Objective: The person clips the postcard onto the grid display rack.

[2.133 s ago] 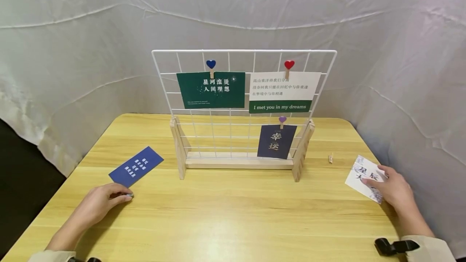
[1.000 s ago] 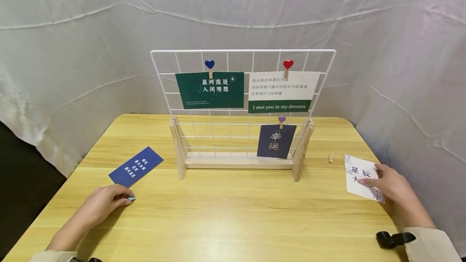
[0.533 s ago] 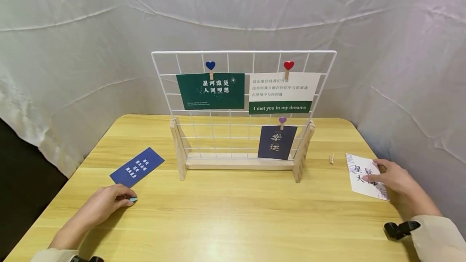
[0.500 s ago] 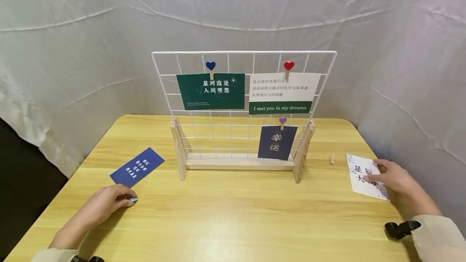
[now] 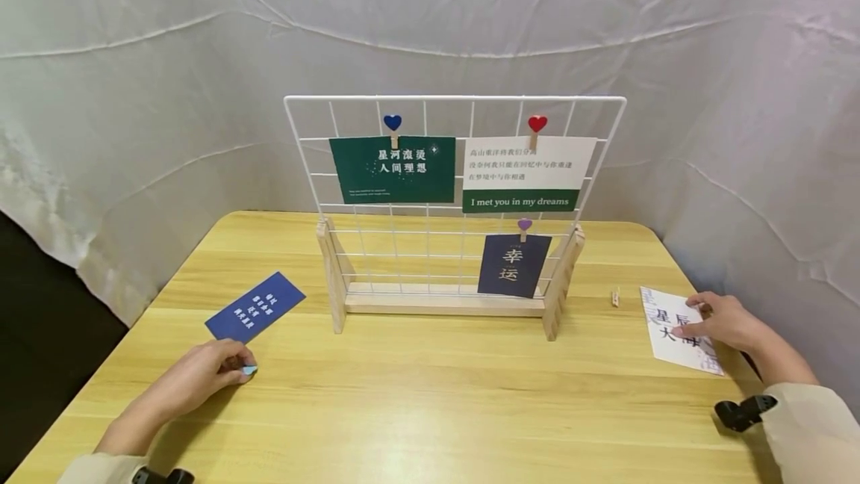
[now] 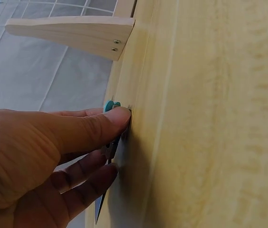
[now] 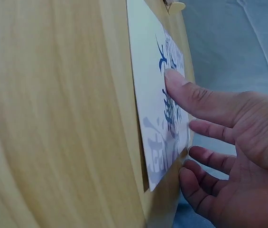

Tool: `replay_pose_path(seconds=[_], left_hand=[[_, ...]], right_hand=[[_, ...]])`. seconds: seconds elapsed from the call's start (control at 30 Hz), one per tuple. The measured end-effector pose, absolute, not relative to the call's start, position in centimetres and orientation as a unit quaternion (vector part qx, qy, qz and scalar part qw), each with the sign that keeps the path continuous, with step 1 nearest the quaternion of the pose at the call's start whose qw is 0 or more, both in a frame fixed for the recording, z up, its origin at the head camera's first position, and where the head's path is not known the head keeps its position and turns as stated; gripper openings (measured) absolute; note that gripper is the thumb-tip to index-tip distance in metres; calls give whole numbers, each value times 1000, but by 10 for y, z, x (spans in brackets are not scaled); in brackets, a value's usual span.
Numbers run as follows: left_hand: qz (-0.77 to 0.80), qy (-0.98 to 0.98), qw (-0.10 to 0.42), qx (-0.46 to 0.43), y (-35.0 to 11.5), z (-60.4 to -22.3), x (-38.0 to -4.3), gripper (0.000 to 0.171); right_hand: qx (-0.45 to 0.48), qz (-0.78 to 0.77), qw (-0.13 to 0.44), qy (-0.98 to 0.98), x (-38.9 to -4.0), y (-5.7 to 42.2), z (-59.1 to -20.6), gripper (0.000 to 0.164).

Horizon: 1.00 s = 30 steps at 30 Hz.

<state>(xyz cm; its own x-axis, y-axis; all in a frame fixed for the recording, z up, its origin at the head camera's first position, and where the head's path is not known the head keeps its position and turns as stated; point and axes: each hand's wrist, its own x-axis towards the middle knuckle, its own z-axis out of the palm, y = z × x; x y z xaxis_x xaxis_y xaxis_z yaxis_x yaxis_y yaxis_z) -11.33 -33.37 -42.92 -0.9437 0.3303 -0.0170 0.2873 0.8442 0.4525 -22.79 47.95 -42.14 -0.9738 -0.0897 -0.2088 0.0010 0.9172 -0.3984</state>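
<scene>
The white card [image 5: 667, 352] sits at 4 o'clock in the head view, in the right hand [image 5: 735, 327]; the thumb presses on its face while the index finger reaches its upper edge and the other fingers bend loosely beside it, a light, partly open hold; in the right wrist view a shadow shows under one edge, so the card seems a little off the counter [image 5: 430, 424]. With so little under the thumb, the card could slide or twist free if lifted fast; the loose clip [image 5: 615, 297], just off at the card's 10 o'clock, could be swept aside by its corner.

At 8 o'clock the left hand [image 5: 198, 376] has its thumb and fingers closed in a pinch on the teal clip [image 5: 249, 370]; a badly placed squeeze could make it spring out. The blue card [image 5: 255, 308] lies between that hand's 1 and 2 o'clock, its near end partly behind the fingers; I cannot tell whether they touch, but if so it could be dragged.

Beyond, the rack [image 5: 443, 306] stands upright, the green card [image 5: 396, 181] at its 10, the dreams card [image 5: 520, 200] at its 2, the navy card [image 5: 513, 286] between 4 and 5; a knock could shake these.
</scene>
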Motion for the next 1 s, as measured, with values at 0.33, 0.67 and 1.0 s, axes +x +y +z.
replay_pose_path(seconds=[0.33,0.67,1.0], left_hand=[[224,952,28,204,-337,-429,-115,14],[264,946,57,182,-337,-429,-112,10],[309,934,72,167,-334,-430,-110,16]], right_hand=[[3,-208,131,969,-232,481,-424,90],[-22,-231,105,967,-234,484,-425,92],[-61,-257,108,959,-236,485,-425,86]])
